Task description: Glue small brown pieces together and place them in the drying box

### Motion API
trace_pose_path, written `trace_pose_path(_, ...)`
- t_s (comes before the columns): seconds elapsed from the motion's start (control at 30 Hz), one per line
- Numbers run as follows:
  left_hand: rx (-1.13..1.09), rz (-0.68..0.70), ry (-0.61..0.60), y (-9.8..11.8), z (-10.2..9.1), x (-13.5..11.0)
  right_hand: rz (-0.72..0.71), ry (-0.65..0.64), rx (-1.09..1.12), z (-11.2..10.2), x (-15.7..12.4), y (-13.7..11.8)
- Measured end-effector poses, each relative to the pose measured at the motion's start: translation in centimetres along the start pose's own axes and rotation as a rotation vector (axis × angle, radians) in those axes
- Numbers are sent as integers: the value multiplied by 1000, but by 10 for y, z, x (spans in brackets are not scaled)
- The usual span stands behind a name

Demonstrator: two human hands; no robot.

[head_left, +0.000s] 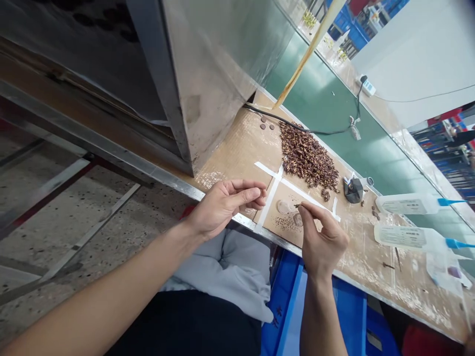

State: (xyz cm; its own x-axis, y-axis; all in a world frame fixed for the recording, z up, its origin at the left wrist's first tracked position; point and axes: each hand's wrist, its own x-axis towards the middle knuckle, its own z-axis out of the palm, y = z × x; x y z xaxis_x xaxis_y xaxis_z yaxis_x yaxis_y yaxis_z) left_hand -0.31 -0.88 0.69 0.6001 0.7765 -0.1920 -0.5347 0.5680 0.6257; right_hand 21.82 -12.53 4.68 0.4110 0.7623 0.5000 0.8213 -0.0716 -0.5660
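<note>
My left hand hovers at the near edge of the workbench, fingers curled with thumb against fingertips, pinching something too small to name. My right hand pinches a tiny dark part between thumb and forefinger, just above a square marked in white tape. Inside that square lie a round clear disc and a scatter of fine bits. A heap of small brown parts lies beyond the tape.
A large metal housing stands at the left of the bench. A black cable runs past the heap. Two glue tubes with blue tips lie at the right, near a small black object. A blue bin sits under the bench edge.
</note>
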Motion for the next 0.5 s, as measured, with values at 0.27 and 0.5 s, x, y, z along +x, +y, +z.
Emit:
trace_pose_path(0.27, 8, -5, -39, 1, -3, 1, 22, -24, -46, 1, 1, -2)
trace_pose_path(0.5, 8, -5, -46, 2, -1, 0, -25, -10, -65, 3, 0, -4)
